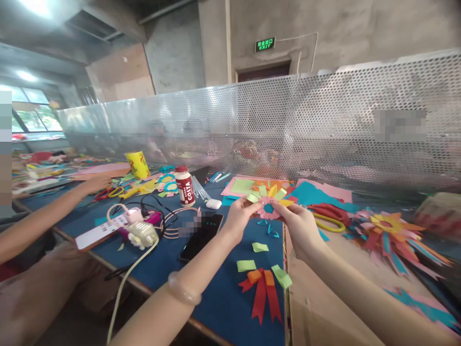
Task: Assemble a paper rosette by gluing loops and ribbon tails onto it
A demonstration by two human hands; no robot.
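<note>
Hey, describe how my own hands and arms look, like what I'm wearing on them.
Your left hand and right hand are ungloved. A pale, translucent, rounded bangle circles the left forearm. No sleeves show.

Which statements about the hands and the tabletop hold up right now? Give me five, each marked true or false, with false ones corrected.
1. The left hand and right hand both hold the paper flower. True.
2. The black phone lies on the power strip. False: the phone lies on the blue tabletop, apart from the power strip.
3. The red-capped bottle stands upright. True.
4. The pale bangle is on the right arm. False: the bangle is on the left arm.
5. Red paper strips lie on the tabletop. True.
</note>
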